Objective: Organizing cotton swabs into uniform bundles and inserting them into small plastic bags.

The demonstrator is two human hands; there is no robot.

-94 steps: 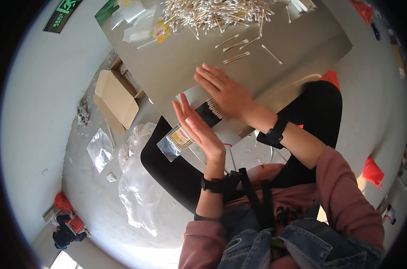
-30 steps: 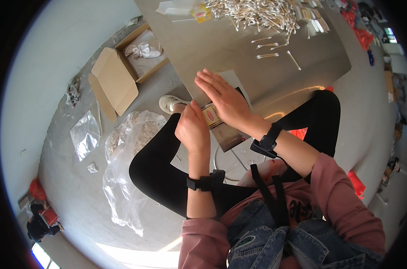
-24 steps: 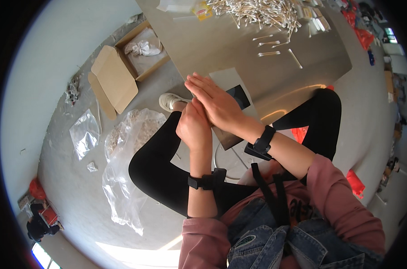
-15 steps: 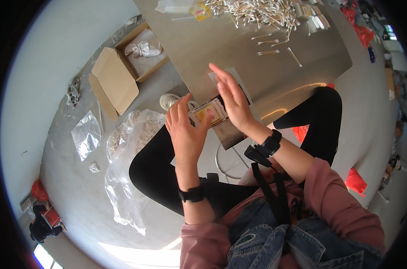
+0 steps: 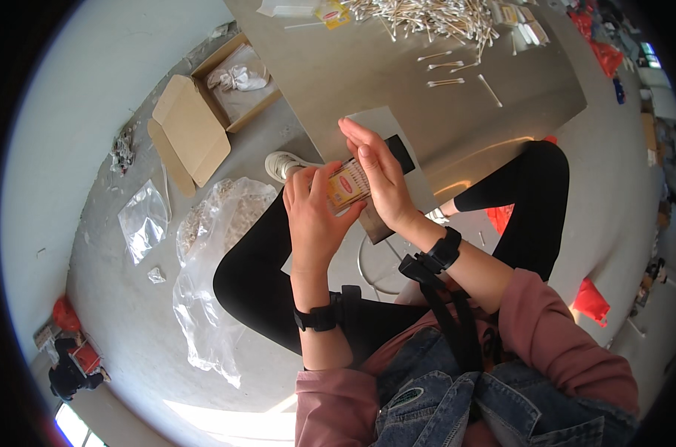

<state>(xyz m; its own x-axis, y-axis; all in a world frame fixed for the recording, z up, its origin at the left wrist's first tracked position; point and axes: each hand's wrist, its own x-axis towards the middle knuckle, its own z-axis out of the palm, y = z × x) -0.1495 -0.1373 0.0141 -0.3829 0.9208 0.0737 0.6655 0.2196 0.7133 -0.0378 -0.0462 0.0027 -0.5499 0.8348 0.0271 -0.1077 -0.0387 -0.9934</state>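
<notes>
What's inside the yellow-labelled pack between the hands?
The pack holds a row of white-tipped swabs. The yellow label covers whatever lies behind it; the left hand hides the pack's left end.

Workshop: heaped swabs (image 5: 431, 18), metal table (image 5: 353, 82)

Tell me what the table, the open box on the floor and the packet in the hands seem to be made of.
Table: probably metal with a satin finish, judging by its blurred sheen.
Open box: looks like cardboard, matt brown, with creased flaps.
Packet: perhaps clear plastic, slightly shiny, since swabs show beside its yellow label; film or hard case, I can't tell.
</notes>
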